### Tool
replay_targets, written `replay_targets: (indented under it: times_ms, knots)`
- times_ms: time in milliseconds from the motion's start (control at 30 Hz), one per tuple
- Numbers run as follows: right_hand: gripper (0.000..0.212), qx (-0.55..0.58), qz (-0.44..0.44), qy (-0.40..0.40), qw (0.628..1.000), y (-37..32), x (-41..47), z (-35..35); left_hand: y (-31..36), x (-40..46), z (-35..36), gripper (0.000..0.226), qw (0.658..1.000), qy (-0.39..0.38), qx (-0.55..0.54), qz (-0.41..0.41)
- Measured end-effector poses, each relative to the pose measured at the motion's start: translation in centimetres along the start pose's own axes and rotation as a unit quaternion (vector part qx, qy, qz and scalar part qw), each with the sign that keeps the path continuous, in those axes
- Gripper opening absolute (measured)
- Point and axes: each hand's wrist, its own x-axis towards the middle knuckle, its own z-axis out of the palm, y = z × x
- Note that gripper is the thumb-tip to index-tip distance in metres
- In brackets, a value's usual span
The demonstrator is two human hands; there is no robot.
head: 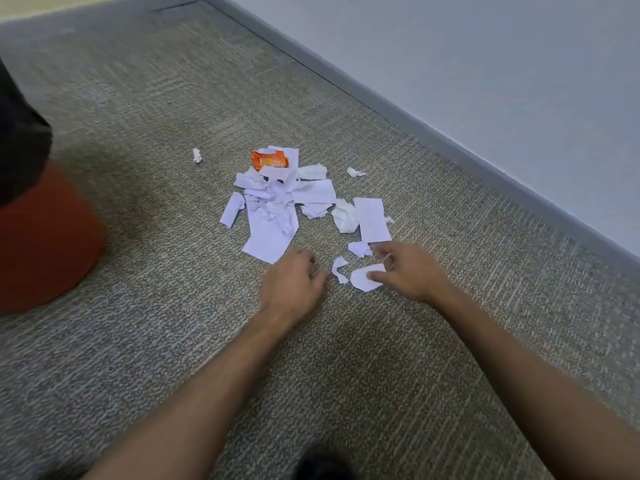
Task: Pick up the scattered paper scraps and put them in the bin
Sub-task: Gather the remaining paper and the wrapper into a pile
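Several white paper scraps (273,216) lie in a heap on the grey carpet, with an orange wrapper (270,160) at its far side. A long strip (372,219) and a crumpled ball (344,216) lie to the right. My right hand (407,271) reaches over a rounded scrap (360,278), thumb touching it, fingers apart. My left hand (292,284) hovers low beside a small torn scrap (339,268), fingers curled, holding nothing visible. The red bin (41,244) with a black liner stands at the left edge.
Two loose crumpled bits lie apart from the heap, one far left (196,155) and one far right (355,172). A grey skirting board (415,123) and pale wall run diagonally behind. A dark shoe tip (322,465) shows at the bottom.
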Motion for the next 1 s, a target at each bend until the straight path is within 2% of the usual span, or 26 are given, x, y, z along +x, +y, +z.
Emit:
replay_targets:
  times_ms: [100,300,400,500,600,833,1000]
  knots:
    - [0.055,-0.015,-0.011,-0.015,1.000,0.5,-0.1,2.0,1.2,1.1,2.7,0.037,0.999,-0.022,0.013,-0.021]
    - [0.022,0.026,-0.020,-0.007,0.999,1.1,0.7,3.5,2.4,2.9,4.9,0.025,0.999,-0.019,0.029,-0.005]
    - [0.017,0.047,-0.027,-0.021,0.998,1.6,1.1,3.6,1.8,3.2,4.6,0.020,1.000,-0.006,0.001,-0.014]
    - [0.014,0.111,-0.045,-0.007,0.993,1.8,1.8,3.2,0.5,3.4,3.5,0.025,0.999,0.026,-0.005,-0.028]
    - [0.014,0.130,-0.056,0.019,0.990,1.4,2.6,2.8,-1.6,3.9,2.2,0.030,0.995,0.053,-0.015,-0.082]
    - [0.011,0.100,-0.051,0.016,0.994,0.4,4.6,3.3,-6.4,5.7,-0.4,0.034,0.963,0.070,-0.066,-0.253]
    - [0.012,0.140,-0.030,0.035,0.989,-0.3,4.9,3.6,-7.2,6.2,-0.8,0.029,0.952,0.074,-0.116,-0.275]
